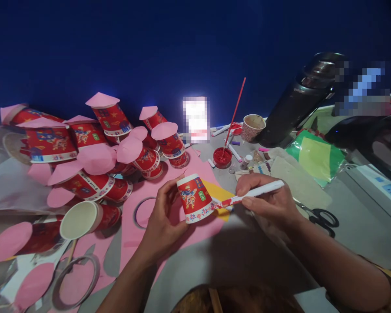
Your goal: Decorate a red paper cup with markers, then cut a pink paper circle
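My left hand point(164, 217) grips a red printed paper cup point(194, 198), held upside down above a pink paper sheet point(140, 226). My right hand point(269, 200) pinches a white marker pen point(252, 194) whose tip touches the cup's lower rim on its right side. A yellow paper piece point(219, 192) lies just behind the cup.
A heap of red cups with pink paper cones point(97, 148) fills the left. A tape ring point(76, 282) lies front left. Scissors point(322, 216) lie to the right. A red paint pot with a stick point(222, 157), markers, a black flask point(299, 102) and green paper point(316, 156) stand behind.
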A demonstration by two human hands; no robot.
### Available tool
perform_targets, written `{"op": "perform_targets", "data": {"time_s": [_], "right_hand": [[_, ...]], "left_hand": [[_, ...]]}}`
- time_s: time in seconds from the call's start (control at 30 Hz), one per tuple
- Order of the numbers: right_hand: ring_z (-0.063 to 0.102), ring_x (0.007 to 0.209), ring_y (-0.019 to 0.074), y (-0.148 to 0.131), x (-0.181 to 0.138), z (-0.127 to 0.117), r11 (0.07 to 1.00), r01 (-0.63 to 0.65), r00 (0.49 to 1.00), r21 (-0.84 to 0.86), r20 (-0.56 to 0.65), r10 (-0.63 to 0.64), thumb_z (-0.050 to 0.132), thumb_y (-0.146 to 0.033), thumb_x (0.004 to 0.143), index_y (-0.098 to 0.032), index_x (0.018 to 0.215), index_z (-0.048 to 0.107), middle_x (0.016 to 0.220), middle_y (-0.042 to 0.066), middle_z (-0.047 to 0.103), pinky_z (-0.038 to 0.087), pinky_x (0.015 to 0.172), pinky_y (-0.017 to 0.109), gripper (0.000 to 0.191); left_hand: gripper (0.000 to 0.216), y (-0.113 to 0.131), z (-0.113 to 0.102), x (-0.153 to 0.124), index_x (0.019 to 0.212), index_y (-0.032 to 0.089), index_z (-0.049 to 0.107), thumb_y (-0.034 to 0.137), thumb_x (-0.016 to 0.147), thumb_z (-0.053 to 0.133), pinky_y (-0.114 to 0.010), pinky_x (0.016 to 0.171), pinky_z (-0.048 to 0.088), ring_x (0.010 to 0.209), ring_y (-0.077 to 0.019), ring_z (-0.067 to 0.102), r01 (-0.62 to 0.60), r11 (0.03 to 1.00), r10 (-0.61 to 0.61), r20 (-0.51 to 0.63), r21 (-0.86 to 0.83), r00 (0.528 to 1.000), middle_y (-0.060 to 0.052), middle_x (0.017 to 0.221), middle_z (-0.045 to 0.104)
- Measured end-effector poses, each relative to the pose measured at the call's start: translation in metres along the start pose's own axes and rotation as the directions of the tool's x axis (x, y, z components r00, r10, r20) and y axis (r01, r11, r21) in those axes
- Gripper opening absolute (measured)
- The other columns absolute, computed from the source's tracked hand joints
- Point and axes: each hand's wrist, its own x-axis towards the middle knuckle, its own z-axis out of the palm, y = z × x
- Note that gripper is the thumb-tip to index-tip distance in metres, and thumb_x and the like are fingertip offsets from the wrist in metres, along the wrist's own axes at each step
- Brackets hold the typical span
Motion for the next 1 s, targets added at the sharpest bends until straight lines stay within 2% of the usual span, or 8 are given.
{"op": "perform_targets", "data": {"time_s": [0.13, 0.4, 0.63, 0.8, 1.0], "right_hand": [[0.065, 0.066, 0.0191, 0.0013, -0.0004, 0.0009, 1.0, 0.009, 1.0, 0.008, 0.025, -0.009, 0.084, -0.036, 0.084, -0.022, 0.082, 0.078, 0.075, 0.005, 0.074, 0.049, 0.06, 0.03, 0.015], [0.063, 0.064, 0.0185, 0.0, -0.0002, 0.001, 1.0, -0.018, 0.999, -0.01, 0.03, 0.018, 0.085, -0.04, 0.082, -0.02, 0.081, 0.078, 0.073, 0.005, 0.073, 0.047, 0.056, 0.029, 0.021], [0.062, 0.065, 0.0182, 0.0013, -0.0013, -0.0001, 1.0, -0.023, 0.999, 0.001, 0.045, 0.023, 0.083, -0.034, 0.081, -0.021, 0.082, 0.08, 0.074, 0.005, 0.073, 0.046, 0.056, 0.029, 0.013], [0.065, 0.067, 0.0187, 0.0011, -0.0008, 0.0003, 0.999, 0.035, 0.999, 0.001, 0.034, -0.035, 0.082, -0.026, 0.082, -0.022, 0.082, 0.078, 0.076, 0.004, 0.075, 0.049, 0.061, 0.03, 0.006], [0.067, 0.07, 0.0191, 0.0031, -0.0019, 0.0005, 0.998, 0.062, 0.997, -0.002, 0.05, -0.061, 0.081, -0.027, 0.085, -0.022, 0.085, 0.079, 0.078, 0.004, 0.075, 0.05, 0.063, 0.03, 0.005]], "left_hand": [[0.081, 0.0034, 0.0008, 0.0007, 0.149, 0.031, 0.043, 0.022, 0.079, 0.082, -0.053, 0.128, 0.043, 0.151, -0.032, 0.052, 0.008, 1.0, -0.008, -0.002, 0.003, 1.0, -0.012, 0.158, 0.053], [0.082, 0.0017, 0.0003, 0.0002, 0.148, 0.03, 0.045, 0.026, 0.077, 0.085, -0.055, 0.129, 0.042, 0.151, -0.0339, 0.052, 0.024, 1.0, -0.023, -0.014, 0.007, 1.0, -0.013, 0.157, 0.053], [0.083, 0.0023, -0.0002, 0.0001, 0.148, 0.03, 0.045, 0.023, 0.076, 0.085, -0.053, 0.128, 0.043, 0.152, -0.0334, 0.051, 0.021, 1.0, -0.021, -0.007, -0.005, 1.0, -0.012, 0.158, 0.053], [0.082, 0.0057, 0.0013, 0.0006, 0.148, 0.029, 0.045, 0.021, 0.076, 0.084, -0.053, 0.127, 0.044, 0.151, -0.0334, 0.052, 0.019, 0.999, -0.019, -0.001, -0.028, 1.0, -0.012, 0.157, 0.053], [0.082, 0.0042, 0.0009, 0.0002, 0.148, 0.03, 0.045, 0.02, 0.077, 0.084, -0.054, 0.128, 0.042, 0.152, -0.0335, 0.051, 0.007, 1.0, -0.006, 0.014, -0.019, 1.0, -0.012, 0.159, 0.052]]}}
